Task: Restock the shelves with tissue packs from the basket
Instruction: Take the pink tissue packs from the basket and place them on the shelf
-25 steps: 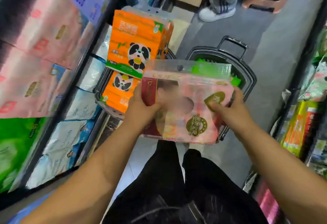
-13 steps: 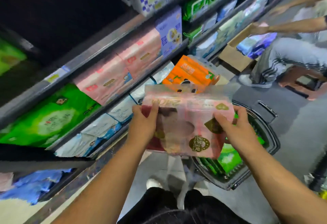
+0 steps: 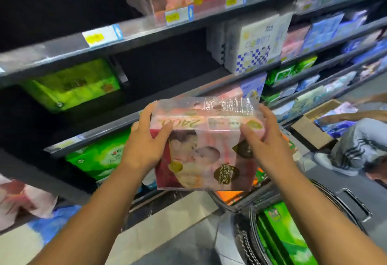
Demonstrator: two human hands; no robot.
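Pink tissue pack (image 3: 206, 145), "240" legible upside-down; left hand (image 3: 144, 141) and right hand (image 3: 266, 139) fingers curled round its ends. Lifted since earlier, now level with shelf (image 3: 100, 131).

Green pack (image 3: 71, 84) and checkered pack (image 3: 251, 49) flank shelf gap (image 3: 167, 70).

Both arms reach fwd, forearms bare. L hand (image 3: 144, 145) & R hand (image 3: 266, 141) are level, each gripping one end of tissue pack (image 3: 206, 155), thumbs pointing inward.
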